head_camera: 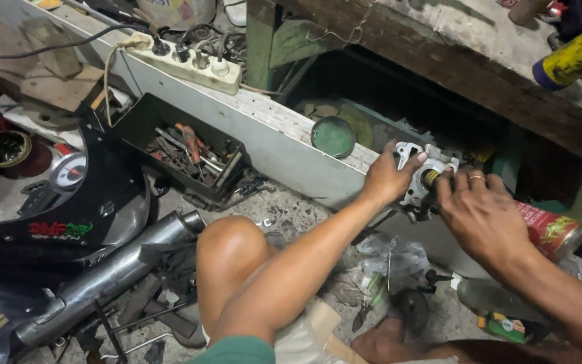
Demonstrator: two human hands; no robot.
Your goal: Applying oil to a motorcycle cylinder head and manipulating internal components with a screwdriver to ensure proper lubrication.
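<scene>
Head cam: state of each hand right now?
Left hand: closed on the grey metal engine part, gripping its left side.
Right hand: fingertips pinched on the brass-coloured fitting of the same part.

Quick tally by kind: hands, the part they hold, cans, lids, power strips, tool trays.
Hands: 2, left hand and right hand
Metal engine part, held by both: 1
Cans: 2, red can, yellow can
Green round lid: 1
Power strip: 1
Black tool tray: 1
Total: 8
</scene>
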